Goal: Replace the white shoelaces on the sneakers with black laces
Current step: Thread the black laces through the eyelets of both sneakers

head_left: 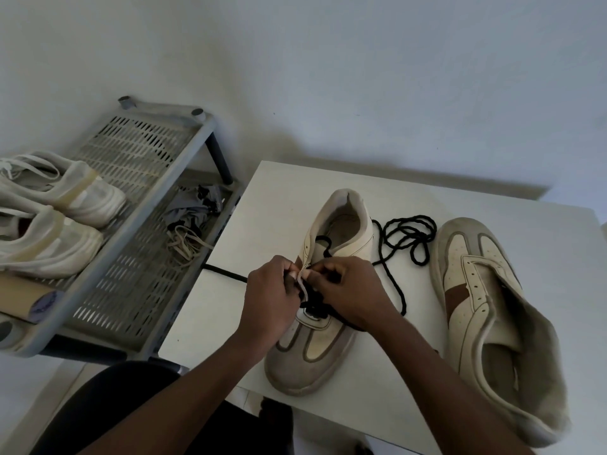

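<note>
On the white table (279, 198), close to its near edge, a tan and cream sneaker (305, 366) stands upright with its toe toward the person, and both hands meet over its eyelets. The left hand (269, 290) is curled and pinches the cream eyelet flap, holding it up. The right hand (351, 290) is curled too, its fingertips closed on the black lace (407, 238) right at the flap; the lace tip itself is hidden between the fingers. Black lace already crosses the lower eyelets, and the rest trails off in loose loops on the table between this shoe and the second sneaker (476, 290), which lies on its side to the right with bare eyelets. Another strand runs off the table's left edge.

Judging by this, the first shoe is about half laced and the step in hand is threading an upper eyelet. The next move calls for feeding the tip through the hole and drawing the slack, watching that the loops do not snag or knot.

Left of the table a grey shoe rack (138, 152) carries a white pair of shoes (65, 192) on top and pale loose laces (185, 243) on the shelf below
</note>
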The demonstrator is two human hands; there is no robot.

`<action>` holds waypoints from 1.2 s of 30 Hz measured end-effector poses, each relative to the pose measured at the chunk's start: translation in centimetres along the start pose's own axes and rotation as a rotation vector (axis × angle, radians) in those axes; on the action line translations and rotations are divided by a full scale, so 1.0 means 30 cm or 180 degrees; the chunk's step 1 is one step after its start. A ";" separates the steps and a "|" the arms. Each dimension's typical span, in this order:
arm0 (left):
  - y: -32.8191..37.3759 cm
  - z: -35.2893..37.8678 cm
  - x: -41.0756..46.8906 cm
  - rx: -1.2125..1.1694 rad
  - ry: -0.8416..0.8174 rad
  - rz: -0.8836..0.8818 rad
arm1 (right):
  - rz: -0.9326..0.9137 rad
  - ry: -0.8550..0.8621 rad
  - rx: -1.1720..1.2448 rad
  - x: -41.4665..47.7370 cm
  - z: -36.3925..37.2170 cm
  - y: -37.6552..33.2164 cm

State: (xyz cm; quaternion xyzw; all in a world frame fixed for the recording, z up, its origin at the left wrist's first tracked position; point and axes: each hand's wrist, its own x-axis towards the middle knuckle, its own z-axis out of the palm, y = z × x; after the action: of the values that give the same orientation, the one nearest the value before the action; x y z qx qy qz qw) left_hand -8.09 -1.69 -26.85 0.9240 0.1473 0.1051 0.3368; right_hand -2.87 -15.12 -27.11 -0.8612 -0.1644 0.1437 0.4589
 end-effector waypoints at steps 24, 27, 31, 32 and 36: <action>-0.027 0.001 0.003 0.0868 -0.0343 0.1038 | 0.0513 0.0455 -0.0115 -0.010 0.046 -0.057; -0.032 -0.015 0.008 0.0690 -0.0378 0.0966 | 0.0557 0.0562 -0.0168 -0.012 0.044 -0.050; -0.044 -0.062 0.044 0.0188 -0.0131 0.0439 | 0.0714 0.0636 -0.0081 0.009 0.018 -0.046; -0.039 -0.059 0.040 0.0076 -0.0233 0.0312 | 0.0681 0.0592 -0.0056 0.010 0.018 -0.050; -0.013 -0.038 0.011 0.0005 -0.0794 0.0380 | 0.0536 0.0523 -0.0023 0.004 0.027 -0.049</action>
State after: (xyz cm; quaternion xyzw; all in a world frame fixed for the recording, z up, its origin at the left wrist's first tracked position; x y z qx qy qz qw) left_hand -8.20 -0.63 -26.20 0.9373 0.0491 0.0092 0.3449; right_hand -3.31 -13.70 -26.31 -0.8826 -0.0538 0.1101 0.4539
